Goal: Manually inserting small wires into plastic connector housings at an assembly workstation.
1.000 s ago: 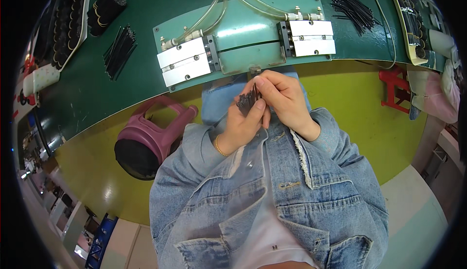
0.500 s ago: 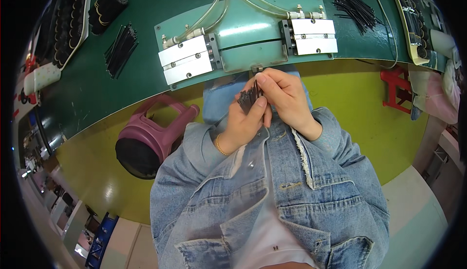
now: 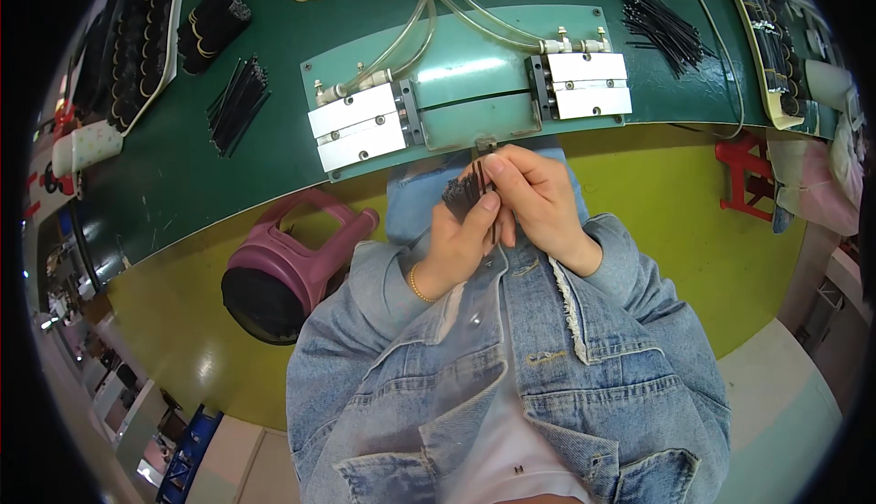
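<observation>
In front of my jacket, just past the table's near edge, my left hand [image 3: 456,250] is closed around a bundle of thin black cables [image 3: 459,196], their cut ends pointing up. Touching it from the right is my right hand [image 3: 547,207], its thumb and finger pinching a single black cable [image 3: 482,174] at the bundle's side. My right fingertips partly hide that cable. Beyond the hands lies a pale green fixture plate [image 3: 474,25] carrying a left silver block [image 3: 363,130] and a right silver block [image 3: 589,84].
Loose black cables lie in a left pile [image 3: 239,107] and a right pile [image 3: 662,20] on the green table [image 3: 283,57]. Banded black bundles [image 3: 214,22] stand at the far left. Clear hoses [image 3: 422,11] reach the fixture. A purple stool [image 3: 297,253] is at left, a red stool [image 3: 744,176] at right.
The whole view has shifted slightly, so the table and fixture sit a little lower. Both hands keep together on the cables; the pinched cable stands slightly more apart from the bundle.
</observation>
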The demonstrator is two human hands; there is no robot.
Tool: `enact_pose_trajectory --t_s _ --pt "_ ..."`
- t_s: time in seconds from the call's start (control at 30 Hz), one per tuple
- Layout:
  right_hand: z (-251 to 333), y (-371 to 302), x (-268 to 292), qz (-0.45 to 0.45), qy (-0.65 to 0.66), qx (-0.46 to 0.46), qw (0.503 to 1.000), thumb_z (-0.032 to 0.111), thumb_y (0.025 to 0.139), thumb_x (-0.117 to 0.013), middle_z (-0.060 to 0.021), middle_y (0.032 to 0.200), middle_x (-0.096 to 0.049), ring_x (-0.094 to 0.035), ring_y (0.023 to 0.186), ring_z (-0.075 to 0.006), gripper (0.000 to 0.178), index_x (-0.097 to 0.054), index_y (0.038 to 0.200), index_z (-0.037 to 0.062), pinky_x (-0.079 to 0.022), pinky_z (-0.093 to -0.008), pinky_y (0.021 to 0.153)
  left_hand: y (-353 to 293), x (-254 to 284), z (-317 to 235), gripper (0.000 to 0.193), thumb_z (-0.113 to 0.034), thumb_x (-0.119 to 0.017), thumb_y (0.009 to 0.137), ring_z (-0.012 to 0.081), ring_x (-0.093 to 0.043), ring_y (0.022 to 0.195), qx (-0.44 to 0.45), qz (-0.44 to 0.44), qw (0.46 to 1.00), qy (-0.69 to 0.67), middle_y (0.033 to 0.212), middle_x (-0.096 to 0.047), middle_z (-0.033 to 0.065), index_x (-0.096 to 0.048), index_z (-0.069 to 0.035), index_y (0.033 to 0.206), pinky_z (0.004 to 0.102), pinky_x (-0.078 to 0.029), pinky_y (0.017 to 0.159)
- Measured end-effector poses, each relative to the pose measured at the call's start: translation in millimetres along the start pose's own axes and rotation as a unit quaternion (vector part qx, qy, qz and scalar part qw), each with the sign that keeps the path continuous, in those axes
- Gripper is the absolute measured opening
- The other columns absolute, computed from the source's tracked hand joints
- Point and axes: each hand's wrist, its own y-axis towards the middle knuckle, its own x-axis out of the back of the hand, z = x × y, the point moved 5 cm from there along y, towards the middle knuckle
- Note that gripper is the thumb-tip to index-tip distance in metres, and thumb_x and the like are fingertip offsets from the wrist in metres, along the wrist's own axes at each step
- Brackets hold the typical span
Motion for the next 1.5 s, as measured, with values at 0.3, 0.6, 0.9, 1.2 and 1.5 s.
enact_pose_trajectory --t_s 0.3,0.6,0.9,1.2,1.5 --pt "9 -6 -2 -0.009 -0.047 0.022 0.999 0.017 0.093 -0.043 -0.0033 0.056 -0.053 -0.051 0.038 -0.0086 0.025 -0.055 0.083 -0.0033 -0.036 -0.0186 0.033 4 1 8 0.028 -0.024 -0.043 0.090 0.0050 -0.038 0.036 0.040 0.054 0.997 -0.027 0.052 -0.048 0.0022 -0.048 0.001 0.099 0.0182 -0.024 0.033" --pt "8 -3 1 -0.033 -0.036 0.006 0.999 0.018 0.093 -0.044 -0.0032 0.056 -0.052 -0.048 0.035 -0.0083 0.027 -0.052 0.075 -0.0020 -0.034 -0.0186 0.032 4 0 8 0.027 -0.023 -0.043 0.090 0.0052 -0.038 0.037 0.027 0.032 0.999 -0.027 0.055 -0.049 0.0029 -0.048 0.001 0.099 0.0183 -0.024 0.033" --pt "9 -2 0 -0.026 -0.025 -0.002 0.999 0.018 0.093 -0.044 -0.0027 0.055 -0.052 -0.047 0.034 -0.0081 0.027 -0.051 0.074 -0.0015 -0.033 -0.0186 0.031 5 1 9 0.026 -0.023 -0.044 0.089 0.0053 -0.038 0.036 0.025 0.029 0.999 -0.027 0.055 -0.049 0.0033 -0.047 0.002 0.097 0.0183 -0.024 0.033" --pt "9 0 1 -0.030 -0.030 -0.012 0.999 0.018 0.092 -0.045 -0.0028 0.054 -0.051 -0.048 0.035 -0.0084 0.028 -0.050 0.073 -0.0009 -0.033 -0.0183 0.031 5 2 11 0.026 -0.023 -0.044 0.089 0.0053 -0.037 0.036 0.022 0.038 0.999 -0.020 0.055 -0.049 0.0034 -0.047 0.001 0.094 0.0181 -0.024 0.033" --pt "7 -1 2 -0.006 -0.013 -0.017 1.000 0.019 0.092 -0.044 -0.0037 0.055 -0.052 -0.051 0.037 -0.0095 0.030 -0.051 0.071 -0.0010 -0.036 -0.0193 0.031 3 0 7 0.024 -0.023 -0.043 0.090 0.0055 -0.036 0.036 0.036 0.027 0.999 -0.013 0.054 -0.049 0.0039 -0.047 0.000 0.094 0.0185 -0.024 0.033"
